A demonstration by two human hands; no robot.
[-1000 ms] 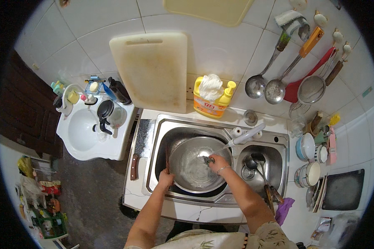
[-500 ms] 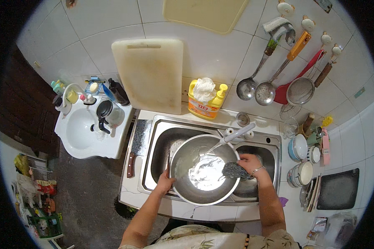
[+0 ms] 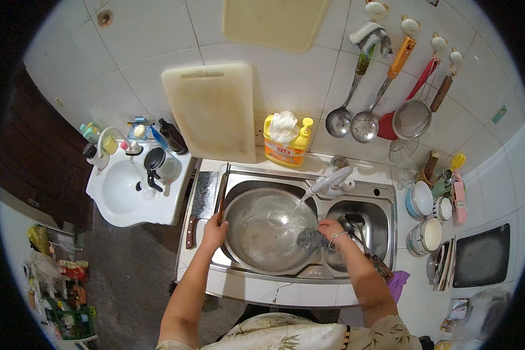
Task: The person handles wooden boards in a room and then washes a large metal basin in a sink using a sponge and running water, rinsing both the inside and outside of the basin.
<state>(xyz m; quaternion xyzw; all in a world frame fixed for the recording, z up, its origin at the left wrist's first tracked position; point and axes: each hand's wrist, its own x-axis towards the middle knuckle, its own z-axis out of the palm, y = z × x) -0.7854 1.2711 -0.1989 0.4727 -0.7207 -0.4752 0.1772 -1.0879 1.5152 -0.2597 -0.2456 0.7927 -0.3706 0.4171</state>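
Observation:
A large round metal basin [image 3: 256, 245] sits over the left sink bowl [image 3: 239, 181], with a clear stream of water falling into it from the white faucet [image 3: 329, 182]. My left hand [image 3: 214, 234] is closed at the basin's left rim around a pair of dark chopsticks [image 3: 223, 189], which point up and away. At the right rim, my right hand [image 3: 332, 229] grips a dark grey mesh scrubber [image 3: 312, 239] that hangs over the rim. In the right sink bowl [image 3: 376, 233] lie dark-handled utensils [image 3: 356, 224], partly covered by my right hand and forearm.
Left of the sink lies a cleaver [image 3: 191, 230]. Behind stand a cutting board [image 3: 210, 111] and a yellow pump bottle [image 3: 286, 146]. Bowls [image 3: 423, 236] stack at the right, near a purple cloth [image 3: 398, 286]. Ladles [image 3: 339, 121] hang on the wall; a washbasin [image 3: 114, 192] is at left.
The basin has come down lower into the left sink, and its rim has dropped away from the faucet. The chopsticks now show clearly in my left hand. More of the right bowl's utensils are visible.

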